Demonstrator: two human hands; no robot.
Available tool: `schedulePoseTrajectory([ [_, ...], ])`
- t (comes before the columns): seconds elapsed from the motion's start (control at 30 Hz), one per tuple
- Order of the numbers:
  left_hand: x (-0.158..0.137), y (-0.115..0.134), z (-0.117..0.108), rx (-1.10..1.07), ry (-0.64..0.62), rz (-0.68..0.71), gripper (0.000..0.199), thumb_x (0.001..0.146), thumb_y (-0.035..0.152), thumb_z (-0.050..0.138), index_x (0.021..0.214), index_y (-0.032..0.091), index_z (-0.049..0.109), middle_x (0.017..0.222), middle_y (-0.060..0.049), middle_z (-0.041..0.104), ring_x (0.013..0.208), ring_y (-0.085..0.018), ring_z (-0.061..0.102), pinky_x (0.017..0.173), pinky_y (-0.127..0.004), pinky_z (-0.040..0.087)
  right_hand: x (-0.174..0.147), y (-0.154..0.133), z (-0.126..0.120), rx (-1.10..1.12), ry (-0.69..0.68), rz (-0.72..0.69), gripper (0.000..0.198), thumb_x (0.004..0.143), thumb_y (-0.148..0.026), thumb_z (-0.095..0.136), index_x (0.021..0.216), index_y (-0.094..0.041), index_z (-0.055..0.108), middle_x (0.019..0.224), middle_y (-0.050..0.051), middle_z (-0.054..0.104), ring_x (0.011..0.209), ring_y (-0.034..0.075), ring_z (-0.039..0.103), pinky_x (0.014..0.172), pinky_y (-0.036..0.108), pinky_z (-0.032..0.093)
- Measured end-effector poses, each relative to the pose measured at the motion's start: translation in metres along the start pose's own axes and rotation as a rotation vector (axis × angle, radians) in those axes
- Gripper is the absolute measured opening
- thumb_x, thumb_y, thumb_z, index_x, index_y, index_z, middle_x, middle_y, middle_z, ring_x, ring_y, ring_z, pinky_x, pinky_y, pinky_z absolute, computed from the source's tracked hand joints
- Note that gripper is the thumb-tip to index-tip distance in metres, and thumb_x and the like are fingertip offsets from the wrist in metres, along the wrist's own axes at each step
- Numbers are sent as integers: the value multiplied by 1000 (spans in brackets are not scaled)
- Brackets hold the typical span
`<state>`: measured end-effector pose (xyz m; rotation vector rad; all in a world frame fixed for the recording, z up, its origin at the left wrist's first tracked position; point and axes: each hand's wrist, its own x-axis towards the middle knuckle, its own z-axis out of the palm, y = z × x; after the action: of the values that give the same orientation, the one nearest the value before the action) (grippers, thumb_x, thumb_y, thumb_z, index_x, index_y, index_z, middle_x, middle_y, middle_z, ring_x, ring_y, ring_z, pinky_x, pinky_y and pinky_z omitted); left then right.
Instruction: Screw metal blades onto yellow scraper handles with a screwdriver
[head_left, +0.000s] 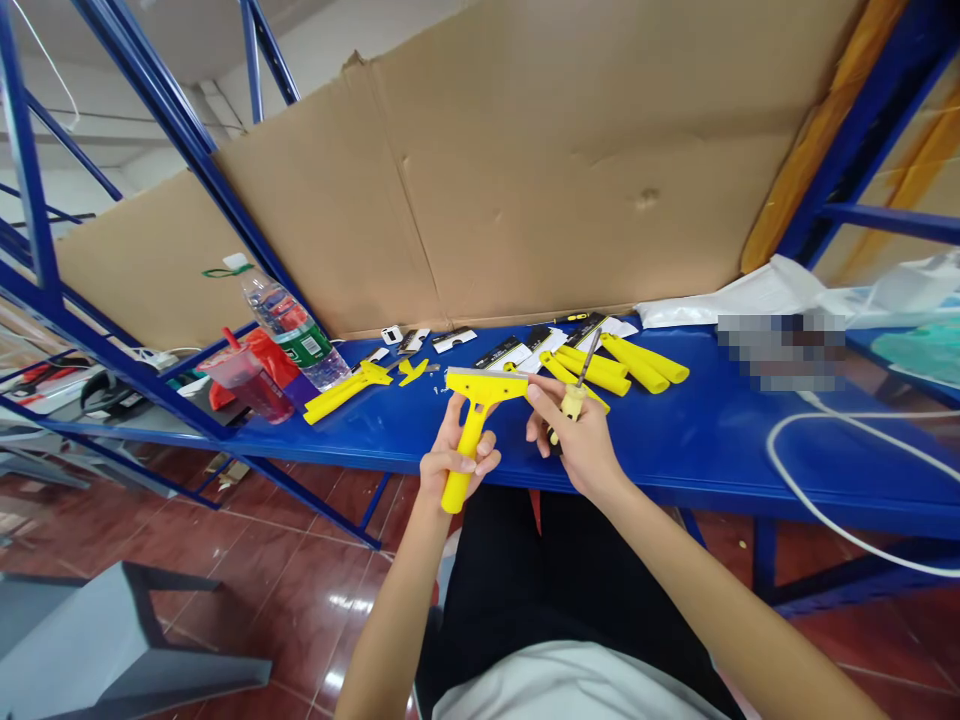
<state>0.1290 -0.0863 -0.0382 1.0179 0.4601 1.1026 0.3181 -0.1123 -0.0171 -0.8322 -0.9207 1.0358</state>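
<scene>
A yellow scraper with a metal strip along its wide head is gripped by its handle in my left hand, head upward, above the table's front edge. My right hand holds a screwdriver, its shaft pointing up, while the fingertips touch the right end of the scraper head. Behind it lie several yellow handles. Another yellow scraper and a loose yellow head piece lie to the left, with tiny bits scattered beside them.
Black-and-white cards lie along the back of the blue table. At the left stand a plastic bottle and a red cup. A white cable crosses the right side. Cardboard walls the back; a grey stool stands lower left.
</scene>
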Motion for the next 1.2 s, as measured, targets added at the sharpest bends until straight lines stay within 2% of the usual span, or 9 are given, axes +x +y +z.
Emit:
schedulePoseTrajectory([
  [0.17,0,1,3,-37,-9,-13,110,50,13,71,153,45,54,149,-8,63,73,-11,48,58,-25,34,0,-1,0,7,6,-7,58,83,-61,91,121,-18,84,56,-1,65,45,15,56,37,26,38],
  [0.43,0,5,10,-30,1,-44,112,56,14,78,159,46,48,157,-9,57,79,-12,51,57,-23,34,1,0,0,-17,43,30,52,83,-64,90,107,-19,82,51,-3,60,42,14,49,39,27,36],
  [0.57,3,13,8,-75,61,-26,108,67,13,78,164,44,45,157,-11,59,84,-13,56,51,-18,32,3,-2,0,-5,92,32,52,87,-71,82,104,-22,77,85,5,79,45,10,47,39,29,38],
  [0.67,4,26,-4,-129,130,64,105,69,7,73,165,42,48,161,-11,58,87,-12,58,50,-15,34,4,-1,-1,4,86,63,53,88,-73,80,103,-24,69,103,6,80,44,7,42,38,28,36],
  [0.8,-1,52,-31,-239,191,231,105,72,-2,68,165,43,50,167,-11,55,83,-6,60,50,-7,36,2,6,-4,-87,-7,123,53,87,-63,86,109,-28,53,68,-9,61,45,10,45,39,23,32],
  [0.87,-6,64,-44,-277,209,296,106,75,-5,65,166,47,49,169,-9,53,80,-4,60,48,-5,34,4,10,-5,-173,-68,147,49,91,-59,81,110,-28,47,62,-11,56,46,12,48,42,23,35],
  [1.0,-11,76,-61,-303,229,349,109,76,-7,60,167,50,46,168,-7,54,75,-3,58,44,-4,33,22,10,3,-359,-237,156,36,94,-48,72,106,-27,45,64,-10,61,45,12,51,48,25,40],
  [1.1,-9,74,-68,-343,230,355,108,75,-9,59,169,44,46,164,-10,56,72,-3,56,45,-6,37,52,5,20,-519,-418,47,30,92,-44,75,105,-23,59,71,-5,66,48,11,54,51,26,44],
  [1.2,-4,70,-70,-379,239,348,106,77,-10,57,169,41,45,163,-12,56,71,-3,56,47,-7,40,90,2,39,-615,-434,-68,35,85,-44,85,106,-21,70,88,3,76,51,12,60,47,27,44],
])
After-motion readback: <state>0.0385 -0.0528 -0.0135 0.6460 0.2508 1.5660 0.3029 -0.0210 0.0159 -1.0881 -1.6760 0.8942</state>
